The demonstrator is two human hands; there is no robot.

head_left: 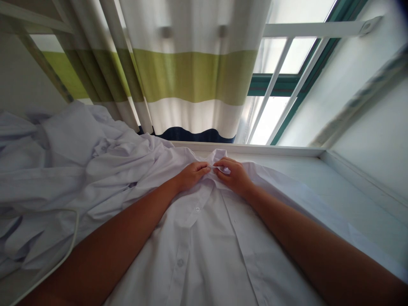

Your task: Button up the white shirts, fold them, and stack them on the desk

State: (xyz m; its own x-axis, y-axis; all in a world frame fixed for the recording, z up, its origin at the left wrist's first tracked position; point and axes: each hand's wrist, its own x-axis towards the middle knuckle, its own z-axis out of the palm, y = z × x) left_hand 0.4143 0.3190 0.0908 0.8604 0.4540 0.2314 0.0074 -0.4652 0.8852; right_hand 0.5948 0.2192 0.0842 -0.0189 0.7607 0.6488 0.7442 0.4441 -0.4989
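Observation:
A white button-up shirt (pixel 210 246) lies spread with its front facing up and its two front edges apart below my hands. Small buttons run down the left placket, one button (pixel 197 209) near the middle and another lower down. Near the collar, my left hand (pixel 192 175) pinches the shirt's fabric between thumb and fingers. Close beside it, my right hand (pixel 232 173) grips the opposite front edge, with a fold of cloth raised between thumb and forefinger. Whether a button sits between the fingertips is hidden.
A heap of white clothing (pixel 63 161) fills the left side, with a thin pale cable or wire loop (pixel 76 225) in front of it. Beyond the white ledge (pixel 270 149) hang striped curtains (pixel 197 76). White railing bars (pixel 274 89) cross a green-framed window at right.

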